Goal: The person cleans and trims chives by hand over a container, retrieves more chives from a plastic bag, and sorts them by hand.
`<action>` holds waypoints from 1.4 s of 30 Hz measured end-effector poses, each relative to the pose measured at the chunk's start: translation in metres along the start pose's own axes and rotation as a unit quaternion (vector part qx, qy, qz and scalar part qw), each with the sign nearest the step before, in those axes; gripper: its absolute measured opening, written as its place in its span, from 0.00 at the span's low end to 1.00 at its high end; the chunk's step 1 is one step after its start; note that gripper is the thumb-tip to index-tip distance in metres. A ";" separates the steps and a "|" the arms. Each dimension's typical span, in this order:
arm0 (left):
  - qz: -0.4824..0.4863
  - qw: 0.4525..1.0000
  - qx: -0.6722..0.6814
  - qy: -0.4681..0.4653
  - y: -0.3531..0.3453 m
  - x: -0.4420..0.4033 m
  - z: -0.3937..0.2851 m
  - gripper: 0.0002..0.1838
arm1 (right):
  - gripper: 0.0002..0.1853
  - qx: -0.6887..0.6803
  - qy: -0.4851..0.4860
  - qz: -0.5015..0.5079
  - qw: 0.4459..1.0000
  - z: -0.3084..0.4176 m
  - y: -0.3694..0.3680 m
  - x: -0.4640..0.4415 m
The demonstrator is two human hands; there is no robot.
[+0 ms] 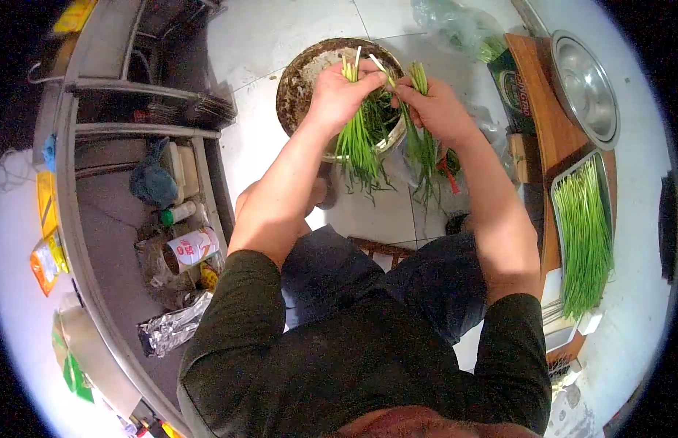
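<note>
Green stalks (359, 142), long axes running bodyward: one bunch (364, 157) over the basin (299, 77), clamped in the grip of the left hand (337, 96), the nearer; another bunch (424, 152), right of the basin, clamped by the right hand (437, 109).

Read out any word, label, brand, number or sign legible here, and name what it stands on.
None reads clearly enough to quote.
Dark green packaging: large pale lettering, turned sideways, too blurred.
White-and-pink container: red characters, too small and blurred.
Orange-and-yellow packet: any print too blurred.
</note>
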State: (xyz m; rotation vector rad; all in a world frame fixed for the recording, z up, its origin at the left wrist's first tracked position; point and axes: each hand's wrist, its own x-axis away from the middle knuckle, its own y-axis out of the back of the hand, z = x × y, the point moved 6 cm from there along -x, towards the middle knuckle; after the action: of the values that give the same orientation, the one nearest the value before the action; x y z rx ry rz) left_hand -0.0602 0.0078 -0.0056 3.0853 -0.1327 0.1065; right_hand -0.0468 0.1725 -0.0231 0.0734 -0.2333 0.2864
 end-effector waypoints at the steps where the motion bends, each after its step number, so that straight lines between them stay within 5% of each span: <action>1: -0.001 1.000 -0.003 -0.001 -0.001 0.000 0.001 0.06 | 0.16 0.012 0.005 0.001 1.000 0.002 0.000 0.001; 8: -0.020 0.999 0.017 0.025 0.003 0.000 0.006 0.06 | 0.12 0.079 -0.028 0.049 0.995 -0.002 -0.003 0.000; 22: -0.107 0.990 0.000 0.087 0.014 -0.002 0.008 0.07 | 0.14 -0.118 -0.049 0.100 0.987 0.006 -0.002 0.008; 25: -0.064 0.991 0.105 0.055 0.015 -0.006 0.025 0.08 | 0.14 -0.130 -0.041 0.097 0.986 0.005 -0.002 0.008; 32: -0.041 0.995 0.087 0.034 0.015 -0.009 0.037 0.06 | 0.14 -0.117 -0.036 0.106 0.987 -0.003 -0.004 0.004; 38: -0.071 0.989 -0.114 0.060 0.011 -0.001 0.008 0.06 | 0.14 -0.111 -0.042 0.097 0.988 -0.003 -0.004 0.004; 42: -0.048 0.996 -0.021 0.066 0.011 -0.006 0.023 0.06 | 0.15 -0.092 -0.043 0.086 0.991 0.002 -0.004 0.006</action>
State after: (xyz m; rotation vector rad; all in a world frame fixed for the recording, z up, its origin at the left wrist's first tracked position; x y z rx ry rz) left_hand -0.0657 -0.0040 -0.0286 3.0243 0.0178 0.2977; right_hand -0.0401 0.1701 -0.0194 -0.1177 -0.3506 0.4333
